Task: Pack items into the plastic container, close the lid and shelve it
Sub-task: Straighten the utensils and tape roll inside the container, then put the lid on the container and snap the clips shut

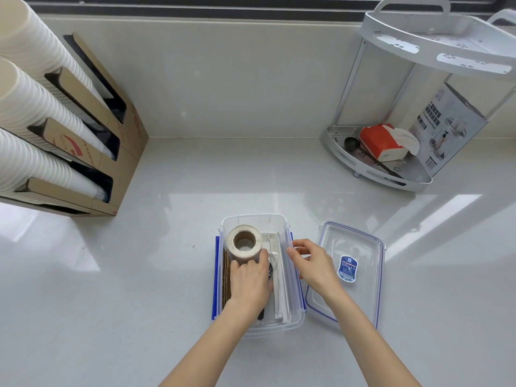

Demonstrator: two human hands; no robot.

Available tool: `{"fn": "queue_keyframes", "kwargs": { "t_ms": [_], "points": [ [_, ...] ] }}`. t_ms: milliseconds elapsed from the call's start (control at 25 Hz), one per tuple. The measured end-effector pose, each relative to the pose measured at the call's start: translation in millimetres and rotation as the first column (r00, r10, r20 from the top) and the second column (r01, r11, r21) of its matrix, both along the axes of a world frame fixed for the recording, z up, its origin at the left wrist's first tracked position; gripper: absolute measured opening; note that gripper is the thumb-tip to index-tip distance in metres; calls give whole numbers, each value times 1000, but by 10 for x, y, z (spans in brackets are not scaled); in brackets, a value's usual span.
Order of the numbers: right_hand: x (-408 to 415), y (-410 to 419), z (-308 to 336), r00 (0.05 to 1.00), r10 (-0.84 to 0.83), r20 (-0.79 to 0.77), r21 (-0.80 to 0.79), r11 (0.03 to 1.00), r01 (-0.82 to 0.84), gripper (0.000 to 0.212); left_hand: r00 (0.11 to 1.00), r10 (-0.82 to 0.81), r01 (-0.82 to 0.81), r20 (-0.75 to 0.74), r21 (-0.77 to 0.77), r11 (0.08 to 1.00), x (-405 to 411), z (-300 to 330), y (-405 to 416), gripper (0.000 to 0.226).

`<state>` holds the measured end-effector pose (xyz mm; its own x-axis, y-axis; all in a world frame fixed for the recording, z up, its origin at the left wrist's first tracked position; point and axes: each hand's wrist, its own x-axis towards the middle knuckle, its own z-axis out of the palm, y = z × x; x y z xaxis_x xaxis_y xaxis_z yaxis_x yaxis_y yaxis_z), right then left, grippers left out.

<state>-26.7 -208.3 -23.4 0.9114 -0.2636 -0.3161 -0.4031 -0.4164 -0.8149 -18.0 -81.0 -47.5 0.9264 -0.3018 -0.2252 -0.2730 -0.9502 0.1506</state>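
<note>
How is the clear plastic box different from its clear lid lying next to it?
The clear plastic box is deep and holds things, such as a paper roll; the flat clear lid with a blue seal line holds nothing. The box has blue side clips; the lid carries a blue label. Both hands, left and right, are at the box, not the lid. Both are see-through rectangles.

I see the clear plastic container (pixel 258 275) standing open on the pale counter (pixel 139 275), and the left hand (pixel 250 277) grips a paper roll (pixel 244 243) upright inside it, beside white packets (pixel 279 289). The right hand (pixel 312 265) touches the container's right wall. The lid (pixel 349 270) lies just beside it on the right, and a white corner rack (pixel 391 163) stands well apart behind.
</note>
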Motion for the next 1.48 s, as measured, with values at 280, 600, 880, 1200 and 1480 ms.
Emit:
{"fn": "queue_keyframes", "kwargs": {
  "t_ms": [280,600,880,1200,1480],
  "points": [
    [-5,2,-13,1000,1,8,2,1000,-1,26,999,3,-3,46,10,1000,-6,-10,-37,47],
    [-51,-39,-8,1000,-25,10,6,1000,25,28,1000,4,-2,15,-88,996,5,140,18,57],
    [-227,-342,96,991,-119,54,-19,993,120,28,990,35,13,139,-328,944,20,526,-158,33],
    [-503,-879,0,978,-210,-2,-124,970,208,31,994,-98,69,-52,-404,912,-161,452,-754,40],
    [-645,-1107,-126,943,-286,-171,-261,936,237,48,938,-176,72,-299,-329,942,-229,235,-994,57]
  ]
}}
